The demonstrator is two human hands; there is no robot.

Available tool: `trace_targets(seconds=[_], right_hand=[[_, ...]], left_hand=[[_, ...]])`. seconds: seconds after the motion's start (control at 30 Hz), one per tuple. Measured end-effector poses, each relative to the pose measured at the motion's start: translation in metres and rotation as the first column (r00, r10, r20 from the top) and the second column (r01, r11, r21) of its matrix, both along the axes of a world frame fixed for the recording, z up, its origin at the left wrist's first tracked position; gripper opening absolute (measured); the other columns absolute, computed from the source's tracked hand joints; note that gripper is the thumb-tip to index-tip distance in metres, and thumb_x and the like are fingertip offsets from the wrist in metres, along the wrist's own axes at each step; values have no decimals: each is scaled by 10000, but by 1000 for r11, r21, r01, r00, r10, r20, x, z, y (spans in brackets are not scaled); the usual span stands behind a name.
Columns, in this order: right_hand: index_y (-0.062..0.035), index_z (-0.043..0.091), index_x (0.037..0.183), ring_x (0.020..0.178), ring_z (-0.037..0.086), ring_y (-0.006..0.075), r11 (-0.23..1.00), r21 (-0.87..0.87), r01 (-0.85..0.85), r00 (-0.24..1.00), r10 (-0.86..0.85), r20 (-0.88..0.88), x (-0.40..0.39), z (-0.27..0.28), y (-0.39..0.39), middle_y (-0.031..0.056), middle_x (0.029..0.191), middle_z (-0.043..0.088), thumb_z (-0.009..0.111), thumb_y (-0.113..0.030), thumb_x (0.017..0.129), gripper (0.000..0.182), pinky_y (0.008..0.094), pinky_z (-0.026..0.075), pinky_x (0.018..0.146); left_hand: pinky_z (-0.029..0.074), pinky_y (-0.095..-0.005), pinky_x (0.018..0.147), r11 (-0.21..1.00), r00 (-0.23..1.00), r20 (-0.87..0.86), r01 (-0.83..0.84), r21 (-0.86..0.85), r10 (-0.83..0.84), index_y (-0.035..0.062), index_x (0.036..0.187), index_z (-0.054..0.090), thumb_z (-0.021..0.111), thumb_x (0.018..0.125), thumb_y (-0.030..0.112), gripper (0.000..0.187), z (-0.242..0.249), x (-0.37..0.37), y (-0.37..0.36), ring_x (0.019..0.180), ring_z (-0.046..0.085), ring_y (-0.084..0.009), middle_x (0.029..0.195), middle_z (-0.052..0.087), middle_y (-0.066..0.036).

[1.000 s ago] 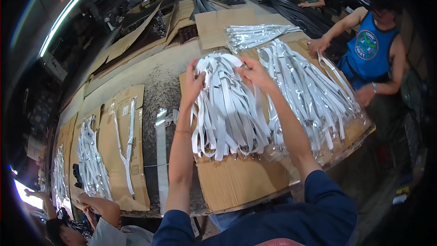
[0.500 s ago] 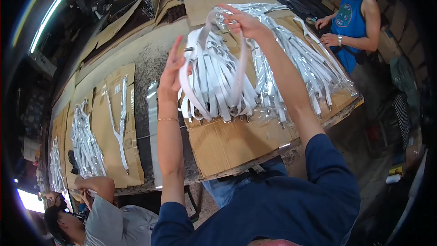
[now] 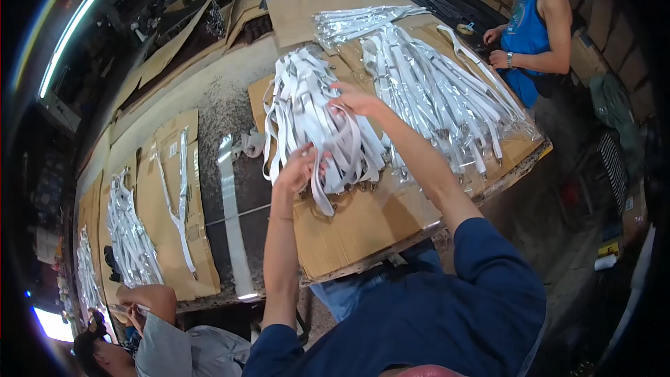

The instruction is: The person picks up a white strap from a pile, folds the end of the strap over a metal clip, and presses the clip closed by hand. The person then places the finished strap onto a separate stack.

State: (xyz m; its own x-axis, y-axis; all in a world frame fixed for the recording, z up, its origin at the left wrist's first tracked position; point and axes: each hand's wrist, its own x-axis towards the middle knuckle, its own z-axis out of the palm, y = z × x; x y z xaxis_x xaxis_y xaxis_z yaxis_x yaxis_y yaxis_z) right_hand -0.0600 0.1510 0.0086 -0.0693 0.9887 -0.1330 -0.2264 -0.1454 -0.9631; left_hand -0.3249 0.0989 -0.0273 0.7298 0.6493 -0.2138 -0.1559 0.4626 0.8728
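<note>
A heap of white straps [image 3: 307,98] with metal clips lies on cardboard [image 3: 349,234] in front of me. My left hand [image 3: 301,169] is at the heap's lower left, its fingers bent round a white strap. Higher up on the right side of the heap, my right hand [image 3: 354,100] holds looped white strap, its fingers partly curled. Loops of strap hang between the two hands. Just right of the heap lie straps in clear plastic [image 3: 433,91], spread in a fan, and another wrapped bundle [image 3: 363,22] lies beyond.
At the right edge of the table stands a person in blue [image 3: 536,35]. A person in grey [image 3: 174,349] sits at the lower left, near more straps [image 3: 129,230] on cardboard. A clear strip [image 3: 234,223] lies on the dark tabletop left of my arm.
Both hands have come down toward me with the strap, from raised above the heap onto it. The loop once stretched between them now lies slack over the heap.
</note>
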Motion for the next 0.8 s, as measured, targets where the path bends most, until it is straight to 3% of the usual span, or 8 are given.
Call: trace_targets(seconds=[0.23, 0.27, 0.3, 0.37, 0.43, 0.5, 0.57, 0.8], right_hand=[[-31, 329, 1346, 735, 615, 210, 985, -29, 172, 985, -172, 18, -22, -30, -12, 126, 889, 607, 638, -50, 822, 608, 294, 502, 608], [-4, 381, 1289, 782, 616, 269, 852, 377, 363, 721, -513, 465, -34, -31, -24, 154, 908, 614, 638, -70, 825, 535, 333, 500, 670], [23, 432, 1233, 828, 616, 327, 598, 762, 249, 172, -802, 573, -43, -28, -39, 181, 926, 621, 638, -91, 828, 468, 373, 498, 732], [24, 496, 1171, 988, 578, 361, 535, 782, 320, 353, -833, 426, -74, 2, -98, 195, 1073, 597, 649, -219, 834, 443, 391, 462, 837], [-1, 517, 1172, 924, 606, 282, 831, 459, 316, 830, -476, 291, -111, -42, -137, 151, 1041, 614, 643, -284, 853, 445, 367, 475, 795], [20, 514, 1158, 797, 625, 218, 856, 487, 171, 830, -392, 397, -154, -59, -190, 105, 884, 644, 618, -269, 881, 414, 333, 490, 745], [19, 497, 1194, 865, 615, 154, 983, 61, 175, 984, -177, 24, -172, -78, -217, 92, 1009, 611, 592, -214, 913, 378, 282, 511, 736], [38, 579, 1075, 725, 601, 118, 985, 10, -170, 979, 170, -113, -182, -125, -266, 71, 880, 638, 578, -182, 916, 271, 262, 499, 638]], left_hand=[[359, -240, 384, 991, 988, 145, -36, -129, 55, 45, 1185, 395, 456, 972, 306, 342, 6, 0, -54, 438, 433, -127, 675, 493, -57], [359, -240, 384, 991, 987, 149, -34, -128, 53, 45, 1185, 395, 456, 972, 306, 342, 8, 2, -52, 438, 433, -127, 675, 493, -57], [298, -236, 366, 952, 967, 98, -207, -225, 233, 52, 1162, 407, 402, 969, 355, 360, 13, 7, -45, 419, 355, -109, 644, 434, -30], [234, -228, 371, 834, 869, -72, -491, -253, 489, 67, 1066, 461, 315, 929, 422, 408, 26, 18, -32, 416, 279, -94, 595, 361, 5], [239, -239, 384, 782, 823, -92, -562, -271, 560, 74, 1032, 480, 318, 914, 406, 388, 27, 32, -21, 435, 290, -97, 592, 345, 9], [265, -276, 434, 697, 724, -207, -690, -197, 658, 102, 941, 517, 347, 873, 345, 304, 23, 42, -21, 490, 329, -110, 584, 322, 14], [268, -281, 450, 675, 712, -216, -703, -224, 668, 109, 936, 515, 366, 873, 318, 264, 16, 52, -17, 499, 334, -114, 591, 329, 16], [370, -315, 487, 590, 593, -120, -805, -61, 797, 70, 1034, 487, 498, 819, 64, 216, -21, 55, -7, 527, 398, -121, 642, 432, -2]])
